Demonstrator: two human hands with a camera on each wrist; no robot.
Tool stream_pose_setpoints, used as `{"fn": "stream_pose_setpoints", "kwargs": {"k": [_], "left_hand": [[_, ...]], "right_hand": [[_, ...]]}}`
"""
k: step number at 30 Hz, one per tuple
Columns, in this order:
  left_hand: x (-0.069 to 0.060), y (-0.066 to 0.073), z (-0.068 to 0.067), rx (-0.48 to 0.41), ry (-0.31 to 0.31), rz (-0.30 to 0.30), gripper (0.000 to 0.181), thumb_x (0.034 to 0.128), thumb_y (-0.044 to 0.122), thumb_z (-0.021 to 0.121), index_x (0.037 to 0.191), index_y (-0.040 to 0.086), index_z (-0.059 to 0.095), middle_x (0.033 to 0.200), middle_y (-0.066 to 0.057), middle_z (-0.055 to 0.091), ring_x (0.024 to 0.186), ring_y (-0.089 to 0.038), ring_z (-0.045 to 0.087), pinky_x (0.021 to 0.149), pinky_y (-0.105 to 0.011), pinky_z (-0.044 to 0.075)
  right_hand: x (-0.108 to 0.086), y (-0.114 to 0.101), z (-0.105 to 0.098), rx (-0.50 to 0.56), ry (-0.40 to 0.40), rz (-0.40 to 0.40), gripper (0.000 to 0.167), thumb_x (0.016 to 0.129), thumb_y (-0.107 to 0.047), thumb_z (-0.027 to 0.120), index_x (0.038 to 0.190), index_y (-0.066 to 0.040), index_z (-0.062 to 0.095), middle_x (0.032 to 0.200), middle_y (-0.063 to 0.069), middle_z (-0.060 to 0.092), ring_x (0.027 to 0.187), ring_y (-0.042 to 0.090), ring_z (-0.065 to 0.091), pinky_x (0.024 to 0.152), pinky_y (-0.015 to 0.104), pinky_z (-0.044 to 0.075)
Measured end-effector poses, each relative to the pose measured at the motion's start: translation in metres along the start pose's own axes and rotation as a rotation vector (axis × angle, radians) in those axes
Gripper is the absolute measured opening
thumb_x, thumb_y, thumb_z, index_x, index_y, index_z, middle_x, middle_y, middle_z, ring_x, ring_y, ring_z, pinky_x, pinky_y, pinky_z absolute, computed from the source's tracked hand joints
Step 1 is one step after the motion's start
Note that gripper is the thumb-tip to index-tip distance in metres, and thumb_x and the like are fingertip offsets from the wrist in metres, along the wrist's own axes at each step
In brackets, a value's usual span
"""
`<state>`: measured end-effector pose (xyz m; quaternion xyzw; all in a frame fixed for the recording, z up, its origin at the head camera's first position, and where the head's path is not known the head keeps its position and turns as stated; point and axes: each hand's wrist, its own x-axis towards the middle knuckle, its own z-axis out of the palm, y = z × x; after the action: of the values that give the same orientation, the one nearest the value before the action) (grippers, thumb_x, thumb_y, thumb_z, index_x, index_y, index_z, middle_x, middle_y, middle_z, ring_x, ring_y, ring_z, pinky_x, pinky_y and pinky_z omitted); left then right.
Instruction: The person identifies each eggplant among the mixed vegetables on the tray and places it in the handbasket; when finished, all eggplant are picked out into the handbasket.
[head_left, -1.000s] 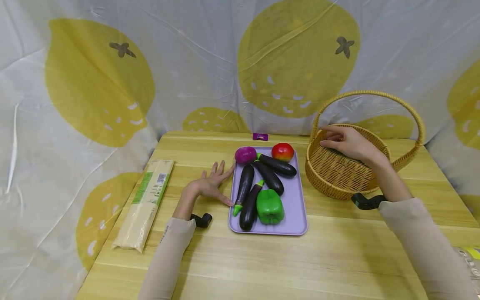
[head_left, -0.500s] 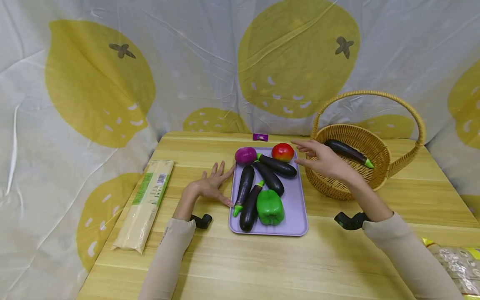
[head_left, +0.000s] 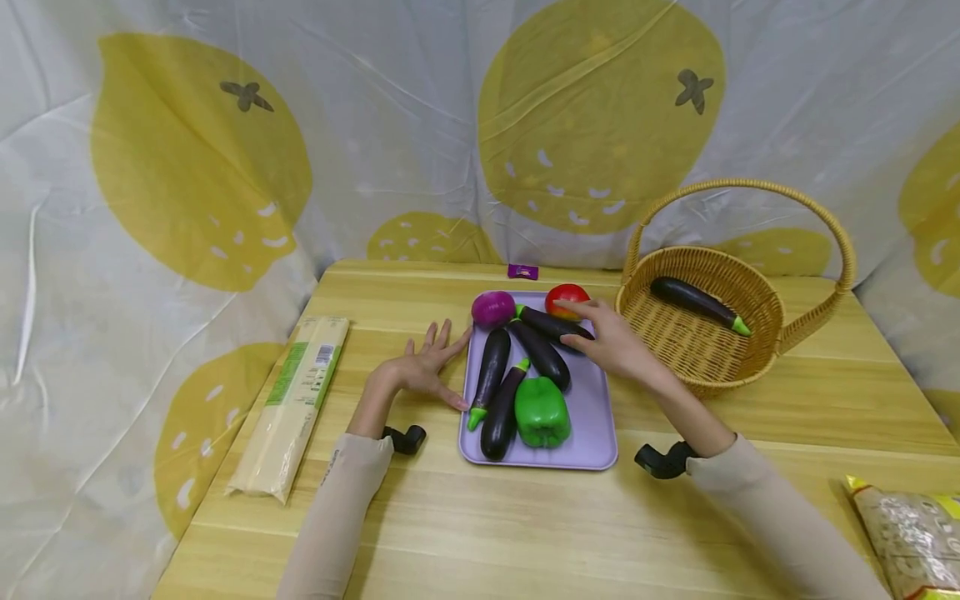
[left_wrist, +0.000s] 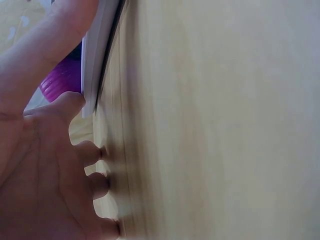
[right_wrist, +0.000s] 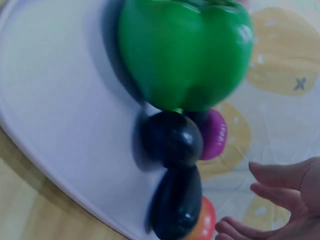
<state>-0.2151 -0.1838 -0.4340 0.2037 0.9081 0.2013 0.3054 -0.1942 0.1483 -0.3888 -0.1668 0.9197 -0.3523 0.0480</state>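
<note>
While the lilac tray (head_left: 592,437) is touched at its left rim by the left hand (head_left: 422,372), fingers spread wide, the right hand (head_left: 621,343) is held over its far right corner, thumb and fingers parted. By it the far-right eggplant (head_left: 550,325) and the red fruit (head_left: 567,293) are partly covered; whether either is touched cannot be told. Three other eggplants (head_left: 542,356), a purple onion (head_left: 492,309) and a green pepper (head_left: 542,413) are borne on the tray. A fifth eggplant (head_left: 693,302) is contained in the wicker basket (head_left: 671,356).
</note>
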Motion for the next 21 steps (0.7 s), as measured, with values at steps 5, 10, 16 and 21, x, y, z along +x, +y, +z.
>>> {"fn": "stream_pose_setpoints", "kwargs": {"k": [5, 10, 16, 21], "left_hand": [[-0.001, 0.002, -0.001, 0.002, 0.000, -0.003, 0.131, 0.0791, 0.052, 0.086, 0.167, 0.028, -0.008, 0.170, -0.018, -0.028, 0.156, -0.040, -0.030, 0.123, -0.070, -0.018], [-0.002, 0.002, -0.001, 0.008, 0.001, 0.001, 0.131, 0.0791, 0.052, 0.086, 0.167, 0.028, -0.008, 0.170, -0.019, -0.028, 0.156, -0.040, -0.030, 0.123, -0.070, -0.018], [-0.001, 0.002, -0.001, 0.005, 0.001, 0.004, 0.131, 0.0791, 0.052, 0.086, 0.167, 0.028, -0.007, 0.170, -0.019, -0.028, 0.156, -0.040, -0.031, 0.123, -0.069, -0.018], [0.000, 0.002, -0.001, 0.001, 0.003, 0.006, 0.131, 0.0788, 0.053, 0.086, 0.167, 0.028, -0.008, 0.170, -0.019, -0.028, 0.156, -0.041, -0.030, 0.123, -0.070, -0.018]], "right_hand": [[0.003, 0.002, 0.013, -0.004, 0.062, 0.023, 0.052, 0.098, -0.008, 0.069, 0.148, -0.007, 0.056, 0.140, 0.035, 0.049, 0.128, 0.051, 0.052, 0.107, 0.064, 0.043], [0.007, 0.010, 0.020, -0.005, 0.106, 0.046, 0.050, 0.095, -0.006, 0.071, 0.144, -0.007, 0.061, 0.134, 0.035, 0.054, 0.123, 0.048, 0.054, 0.103, 0.060, 0.044], [0.011, 0.017, 0.026, -0.001, 0.123, 0.076, 0.048, 0.095, -0.006, 0.071, 0.142, -0.007, 0.063, 0.130, 0.037, 0.056, 0.119, 0.047, 0.054, 0.100, 0.057, 0.044], [0.014, 0.020, 0.030, 0.009, 0.141, 0.064, 0.046, 0.094, -0.005, 0.072, 0.140, -0.006, 0.065, 0.136, 0.039, 0.056, 0.125, 0.050, 0.052, 0.106, 0.061, 0.041]]}}
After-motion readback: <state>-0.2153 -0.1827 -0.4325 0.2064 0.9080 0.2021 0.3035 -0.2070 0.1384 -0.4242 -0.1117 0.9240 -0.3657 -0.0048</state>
